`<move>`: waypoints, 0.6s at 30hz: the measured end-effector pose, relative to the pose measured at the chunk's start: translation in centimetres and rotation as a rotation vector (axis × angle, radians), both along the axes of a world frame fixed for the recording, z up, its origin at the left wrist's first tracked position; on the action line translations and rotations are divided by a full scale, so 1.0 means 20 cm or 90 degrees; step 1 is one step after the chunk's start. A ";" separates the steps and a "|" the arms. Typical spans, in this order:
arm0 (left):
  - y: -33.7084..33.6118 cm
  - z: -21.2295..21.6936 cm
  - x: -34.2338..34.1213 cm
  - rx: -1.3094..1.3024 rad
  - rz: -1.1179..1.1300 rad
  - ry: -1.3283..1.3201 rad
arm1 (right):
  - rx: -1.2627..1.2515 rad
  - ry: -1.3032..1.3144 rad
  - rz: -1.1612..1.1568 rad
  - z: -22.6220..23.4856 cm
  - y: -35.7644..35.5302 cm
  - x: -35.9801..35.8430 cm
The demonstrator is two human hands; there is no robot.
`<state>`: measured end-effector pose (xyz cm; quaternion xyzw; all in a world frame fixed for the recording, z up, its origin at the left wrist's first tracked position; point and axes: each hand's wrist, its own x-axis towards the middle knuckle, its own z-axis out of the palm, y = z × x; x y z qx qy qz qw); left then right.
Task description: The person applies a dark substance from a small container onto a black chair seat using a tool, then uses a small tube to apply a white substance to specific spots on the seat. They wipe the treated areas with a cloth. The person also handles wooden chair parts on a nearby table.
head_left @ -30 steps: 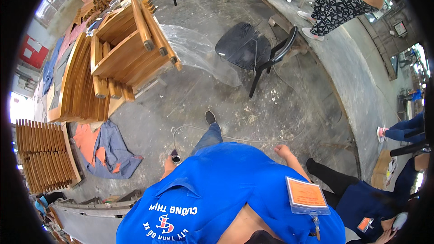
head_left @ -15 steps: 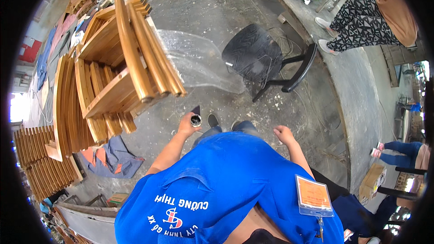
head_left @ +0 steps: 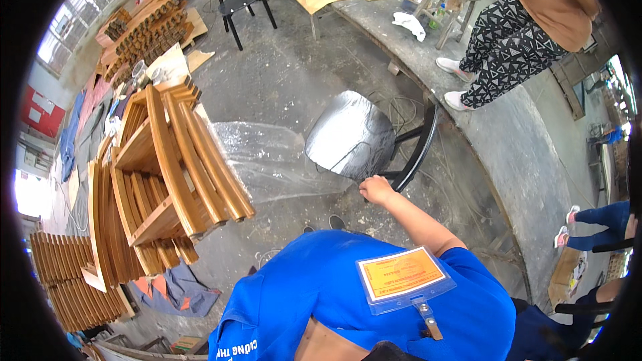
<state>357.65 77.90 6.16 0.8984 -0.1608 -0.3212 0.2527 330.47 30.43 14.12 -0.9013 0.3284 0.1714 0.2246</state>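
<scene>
The workshop had a dusty grey concrete floor point(head_left: 301, 80), with a stack of curved wooden frames point(head_left: 167, 167) well to the left of the fingers. The right hand point(head_left: 376, 190) was curled, seemingly gripping the front edge of the black chair point(head_left: 354, 137), whose seat lay just beyond the fingertips. The left hand was hidden behind the blue shirt point(head_left: 321, 294).

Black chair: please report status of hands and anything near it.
Right hand on black chair seat edge. Left hand not in view. Clear plastic sheet beside chair; wooden frames further left.
</scene>
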 end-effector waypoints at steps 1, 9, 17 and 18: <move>0.00 0.00 -0.01 0.008 0.009 -0.003 | -0.024 0.025 0.007 -0.01 -0.02 -0.01; -0.08 0.08 -0.02 0.002 0.013 -0.056 | -0.003 0.069 0.047 -0.22 -0.11 -0.16; -0.21 0.23 -0.12 -0.099 0.032 -0.164 | 0.186 0.085 0.113 -0.22 -0.14 -0.16; -0.21 0.26 -0.15 -0.106 0.064 -0.138 | 0.220 0.105 0.120 -0.22 -0.12 -0.12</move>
